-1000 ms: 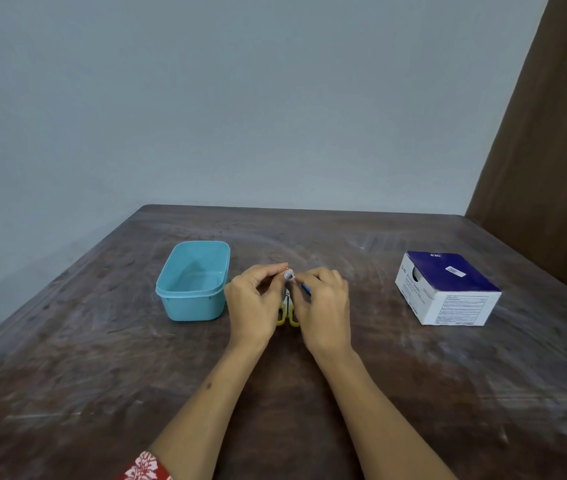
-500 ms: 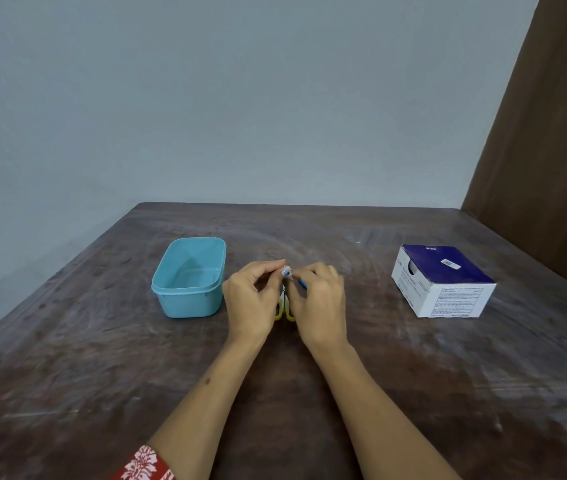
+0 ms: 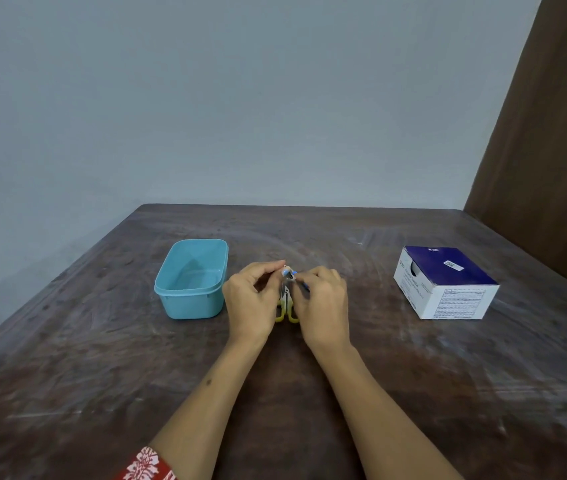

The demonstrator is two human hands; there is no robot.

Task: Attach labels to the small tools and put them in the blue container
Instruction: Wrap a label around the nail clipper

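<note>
1. Scissors (image 3: 287, 304) on counter (image 3: 102, 358), just right of blue container (image 3: 190, 299).
2. Left hand (image 3: 249, 299) and right hand (image 3: 323, 306) each pinch label (image 3: 289, 273) at scissor tip.
3. Box (image 3: 444, 284) well right of container.

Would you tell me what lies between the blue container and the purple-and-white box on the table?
In the head view, both hands lie between the blue container and the box: left hand and right hand pinching yellow-handled scissors.
</note>
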